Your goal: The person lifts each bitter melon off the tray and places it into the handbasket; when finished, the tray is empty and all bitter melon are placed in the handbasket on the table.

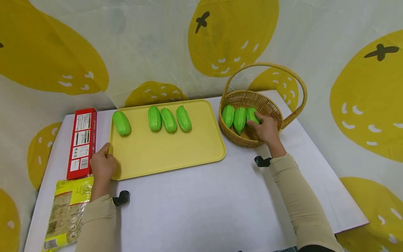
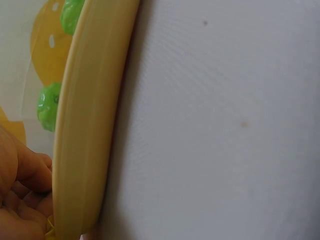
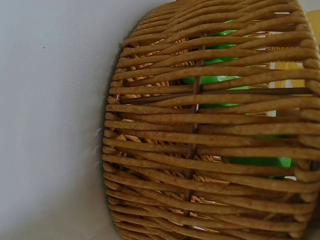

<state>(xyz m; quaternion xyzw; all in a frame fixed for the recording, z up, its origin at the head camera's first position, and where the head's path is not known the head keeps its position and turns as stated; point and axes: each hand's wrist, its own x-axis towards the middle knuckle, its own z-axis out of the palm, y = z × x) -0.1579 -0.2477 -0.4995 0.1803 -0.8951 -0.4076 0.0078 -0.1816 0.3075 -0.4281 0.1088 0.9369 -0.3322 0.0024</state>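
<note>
A yellow tray (image 1: 163,150) lies on the table, and my left hand (image 1: 103,163) grips its left rim, fingers curled at the edge in the left wrist view. Several green ridged vegetables, seemingly plastic, lie on it: one by itself (image 1: 121,123) at the left, the others (image 1: 168,120) grouped toward the back middle. To the right stands a round wicker basket (image 1: 240,140) with a tall handle. My right hand (image 1: 267,130) reaches inside it and pinches the rightmost green ridged vegetable (image 1: 251,112) between thumb and fingers. Two more (image 1: 240,120) lie beside that one. Basket weave hides the right hand in the right wrist view.
Left of the tray stands a red and white box (image 1: 82,143). In front of that box lies a yellow printed packet (image 1: 67,213), partly under the left forearm. The basket's arched handle (image 1: 297,78) rises at the right. A patterned cloth hangs behind the table.
</note>
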